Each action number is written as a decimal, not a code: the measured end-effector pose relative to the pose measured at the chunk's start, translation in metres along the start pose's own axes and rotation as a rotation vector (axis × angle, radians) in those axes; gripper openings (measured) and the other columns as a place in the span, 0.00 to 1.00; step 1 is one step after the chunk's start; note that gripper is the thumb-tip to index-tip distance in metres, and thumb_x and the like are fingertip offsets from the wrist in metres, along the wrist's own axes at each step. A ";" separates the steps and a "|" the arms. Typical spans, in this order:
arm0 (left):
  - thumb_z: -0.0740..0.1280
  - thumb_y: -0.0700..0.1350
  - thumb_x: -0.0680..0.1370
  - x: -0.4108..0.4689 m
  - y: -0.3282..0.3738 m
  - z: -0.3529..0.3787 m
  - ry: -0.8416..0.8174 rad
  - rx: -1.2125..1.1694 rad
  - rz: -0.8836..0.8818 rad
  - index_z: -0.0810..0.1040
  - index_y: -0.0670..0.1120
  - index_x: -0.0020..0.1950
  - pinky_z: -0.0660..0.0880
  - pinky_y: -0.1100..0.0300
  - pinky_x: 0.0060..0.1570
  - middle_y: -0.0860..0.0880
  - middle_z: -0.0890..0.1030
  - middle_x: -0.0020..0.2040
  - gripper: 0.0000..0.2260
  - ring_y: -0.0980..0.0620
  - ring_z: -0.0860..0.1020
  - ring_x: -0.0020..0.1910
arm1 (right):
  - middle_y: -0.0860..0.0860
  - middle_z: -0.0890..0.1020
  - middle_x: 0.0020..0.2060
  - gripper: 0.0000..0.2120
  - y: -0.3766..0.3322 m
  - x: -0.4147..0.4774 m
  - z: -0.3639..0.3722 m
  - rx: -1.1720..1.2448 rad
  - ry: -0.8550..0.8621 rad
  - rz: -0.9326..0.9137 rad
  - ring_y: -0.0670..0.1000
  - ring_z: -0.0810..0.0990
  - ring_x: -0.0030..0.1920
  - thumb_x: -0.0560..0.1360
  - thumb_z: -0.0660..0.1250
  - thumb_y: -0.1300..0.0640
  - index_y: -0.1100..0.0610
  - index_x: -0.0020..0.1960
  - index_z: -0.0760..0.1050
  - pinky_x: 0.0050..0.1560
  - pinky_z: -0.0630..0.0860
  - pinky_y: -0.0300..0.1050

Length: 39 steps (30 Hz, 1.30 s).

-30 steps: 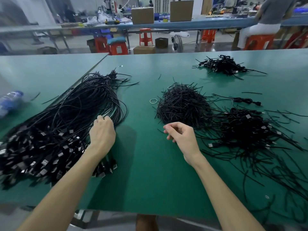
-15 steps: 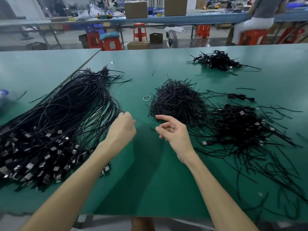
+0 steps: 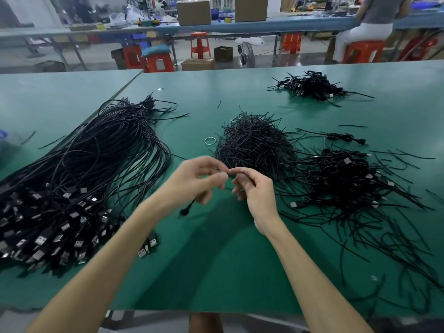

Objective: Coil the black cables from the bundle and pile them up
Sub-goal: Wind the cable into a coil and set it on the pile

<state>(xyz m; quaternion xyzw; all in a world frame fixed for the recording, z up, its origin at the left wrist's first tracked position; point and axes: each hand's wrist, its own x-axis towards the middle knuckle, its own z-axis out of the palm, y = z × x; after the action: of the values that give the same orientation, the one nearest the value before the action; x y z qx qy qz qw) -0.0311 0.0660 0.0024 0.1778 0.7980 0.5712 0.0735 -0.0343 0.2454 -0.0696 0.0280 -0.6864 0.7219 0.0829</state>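
Centrally, the left hand (image 3: 192,180) and right hand (image 3: 255,191) both pinched one thin black cable (image 3: 187,209), its small plug dangling below.

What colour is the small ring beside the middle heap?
The ring is white, seen clearest in the head view.

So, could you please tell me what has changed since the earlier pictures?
The left hand left the bundle, moved right and now holds a black cable, its end dangling below. The right hand, hardly moved, pinches it too. The bundle, tie heap and coiled pile stayed put.
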 end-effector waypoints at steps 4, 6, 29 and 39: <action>0.71 0.38 0.78 -0.005 0.011 -0.017 0.022 -0.407 0.113 0.78 0.41 0.68 0.77 0.60 0.41 0.41 0.83 0.60 0.17 0.45 0.82 0.44 | 0.45 0.82 0.37 0.12 0.001 -0.001 0.002 -0.010 -0.062 -0.034 0.46 0.78 0.34 0.84 0.64 0.57 0.54 0.47 0.84 0.32 0.70 0.39; 0.67 0.35 0.80 -0.005 0.009 -0.017 0.005 -0.510 0.106 0.74 0.41 0.73 0.78 0.60 0.47 0.43 0.79 0.68 0.21 0.45 0.82 0.58 | 0.48 0.82 0.42 0.17 -0.001 -0.002 0.003 -0.046 -0.079 -0.057 0.47 0.78 0.35 0.83 0.64 0.45 0.50 0.41 0.83 0.36 0.71 0.41; 0.58 0.56 0.85 0.014 -0.022 -0.022 0.505 -0.975 -0.181 0.73 0.49 0.41 0.71 0.61 0.45 0.54 0.73 0.37 0.17 0.55 0.73 0.36 | 0.52 0.80 0.28 0.29 0.000 -0.003 0.002 -0.141 -0.303 0.008 0.44 0.77 0.37 0.78 0.70 0.43 0.57 0.25 0.69 0.56 0.73 0.40; 0.54 0.53 0.87 0.004 -0.008 -0.029 0.298 -1.270 -0.076 0.72 0.48 0.44 0.59 0.67 0.28 0.56 0.66 0.31 0.16 0.57 0.57 0.23 | 0.51 0.81 0.28 0.28 -0.004 -0.006 0.003 -0.198 -0.309 0.032 0.46 0.78 0.33 0.76 0.71 0.38 0.55 0.25 0.73 0.51 0.76 0.50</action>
<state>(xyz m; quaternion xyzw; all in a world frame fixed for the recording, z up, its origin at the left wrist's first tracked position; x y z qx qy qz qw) -0.0457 0.0397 0.0047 -0.0095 0.3126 0.9470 0.0730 -0.0284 0.2422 -0.0668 0.1194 -0.7591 0.6391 -0.0329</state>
